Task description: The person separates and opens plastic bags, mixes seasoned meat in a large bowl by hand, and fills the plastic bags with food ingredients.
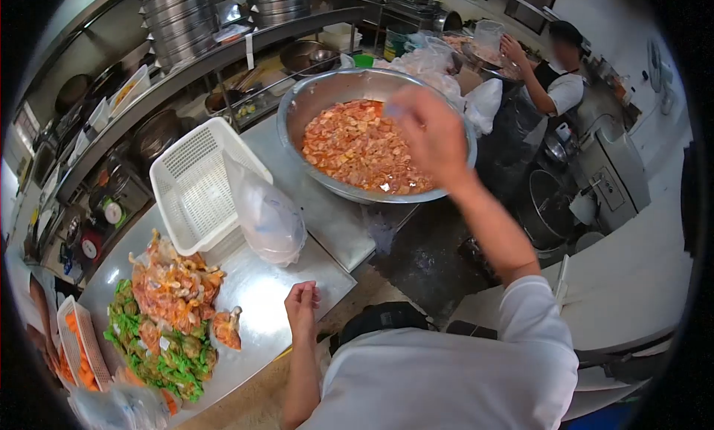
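Note:
A large metal bowl (294,110) holds red-orange, sauced chopped meat (364,143). Over its right side is my right hand (431,136), smeared by motion; a small bluish patch shows at the fingertips, but I cannot make out what it is. My left hand (301,307) hangs by the edge of the metal table (256,300), fingers curled together, with nothing visible in them. Nearest to it are a filled clear plastic bag (271,222), leaning on a white perforated basket (175,184), and a single piece of marinated meat (227,328).
A heap of marinated meat pieces (175,281) lies beside chopped greens (160,363). A basket of orange pieces (88,348) stands at the lower left. Steamer stacks (178,21) fill the shelf. Another person (561,84) works at the back right, near a dark bin (547,207).

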### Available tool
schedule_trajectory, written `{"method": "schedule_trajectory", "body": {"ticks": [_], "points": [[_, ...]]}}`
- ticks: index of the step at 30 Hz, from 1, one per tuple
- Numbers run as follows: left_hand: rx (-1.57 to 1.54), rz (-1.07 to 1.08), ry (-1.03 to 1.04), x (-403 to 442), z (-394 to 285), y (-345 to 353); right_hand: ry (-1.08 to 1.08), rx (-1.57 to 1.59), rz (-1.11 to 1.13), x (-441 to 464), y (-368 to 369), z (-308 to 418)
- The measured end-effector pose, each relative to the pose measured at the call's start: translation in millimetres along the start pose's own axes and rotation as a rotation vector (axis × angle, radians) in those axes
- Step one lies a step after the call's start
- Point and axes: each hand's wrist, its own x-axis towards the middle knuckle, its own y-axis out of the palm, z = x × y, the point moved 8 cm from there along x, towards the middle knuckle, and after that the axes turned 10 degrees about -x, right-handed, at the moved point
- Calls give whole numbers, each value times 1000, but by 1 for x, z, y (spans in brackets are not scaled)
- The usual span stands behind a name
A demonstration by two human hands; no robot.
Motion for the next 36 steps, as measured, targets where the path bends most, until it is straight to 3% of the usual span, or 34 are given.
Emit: {"method": "schedule_trajectory", "body": {"ticks": [1,2,4,6,11,13,15,18,19,20,21,22,23,24,25,30,34,35,36], "points": [[49,-13,10,7,8,-6,-112,-104,-116,25,-28,2],[99,-24,22,16,19,-14,-78,-93,-235,47,-59,10],[353,-94,303,26,22,-28,-197,-116,-499,82,-127,24],[546,-221,533,23,11,-30,-332,-154,-590,93,-182,65],[623,-254,568,24,11,-27,-511,-300,-848,112,-250,67],[673,-251,622,23,13,-27,-431,-383,-875,134,-250,6],[666,-257,651,30,7,-19,-250,-504,-811,174,-231,-101],[636,-227,606,20,3,-23,105,-787,-424,193,-121,-340],[651,-225,660,31,26,-40,41,-759,-400,158,-79,-352],[483,-211,488,30,26,-40,-159,-645,-433,131,-47,-293],[468,-220,532,31,25,-32,313,-404,-202,96,-13,-299],[491,-209,557,24,20,-38,322,-274,-227,49,35,-340],[496,-201,503,23,12,-33,362,-295,-163,19,50,-286],[538,-178,568,27,17,-34,496,-57,-98,-12,75,-271],[549,-192,543,26,15,-31,494,41,-121,-32,81,-232],[488,-175,558,29,21,-38,710,561,-44,-107,115,-133],[345,-118,413,36,28,-49,789,662,240,-146,131,-43],[288,-110,315,34,27,-52,736,656,327,-157,139,-23],[353,-103,376,30,18,-58,672,651,412,-169,148,-5]]}}
